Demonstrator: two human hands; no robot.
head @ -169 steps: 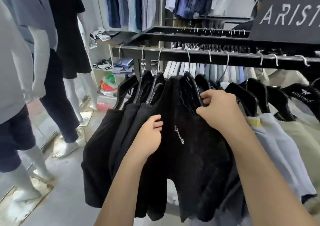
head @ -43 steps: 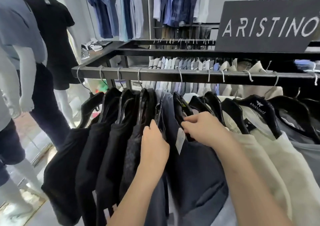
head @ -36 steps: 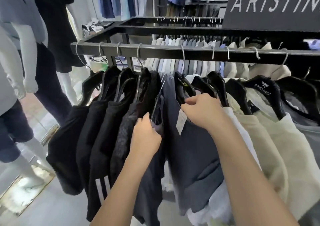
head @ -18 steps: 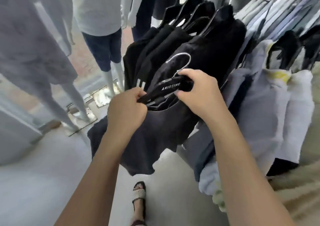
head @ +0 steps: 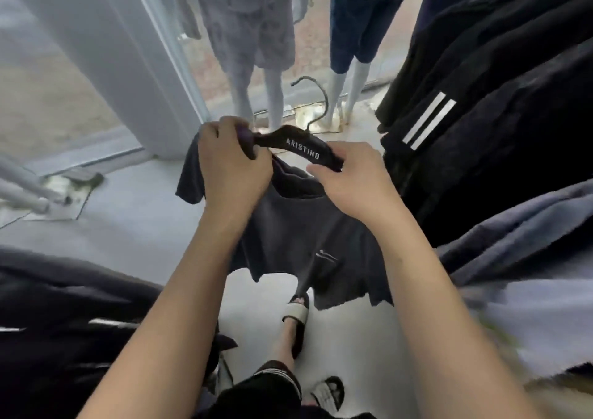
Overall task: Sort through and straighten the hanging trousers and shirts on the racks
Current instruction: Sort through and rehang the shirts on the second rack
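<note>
Head view, nearest first: our two forearms reach out over a sandal [head: 296,310] on the pale floor [head: 128,226], and between them we hold a dark shirt [head: 305,235] up in the air, off the rack.

We judge the shirt light and limp. It has no shape of its own, so it sags and bunches wherever nothing carries it. Cloth like this slides easily along smooth plastic. The stiff part is the black hanger [head: 301,147], and that is where to take hold: at the two shoulder ends to square the shirt up, and at the wire hook [head: 316,97] to carry it to the rail. Pulling on the hem or a sleeve would only drag it askew.

Our left hand [head: 231,165] is curled tight round the left end of the hanger, with shoulder cloth bunched under the fingers. One sleeve sticks out just past that hand on its outer side. Our right hand [head: 349,181] pinches the other end of the hanger between thumb and fingers.

The hanger bridges the gap between the hands, and the collar droops just under it. The body of the shirt hangs below both wrists, towards us. The hook rises beyond the hands, free of any rail.

Past our right hand, well apart from it, black clothes [head: 481,81] hang in a row, one with white stripes. A grey-blue garment [head: 513,226] hangs nearer on that side. Farthest off, beyond the hook, stand mannequins [head: 250,33].
</note>
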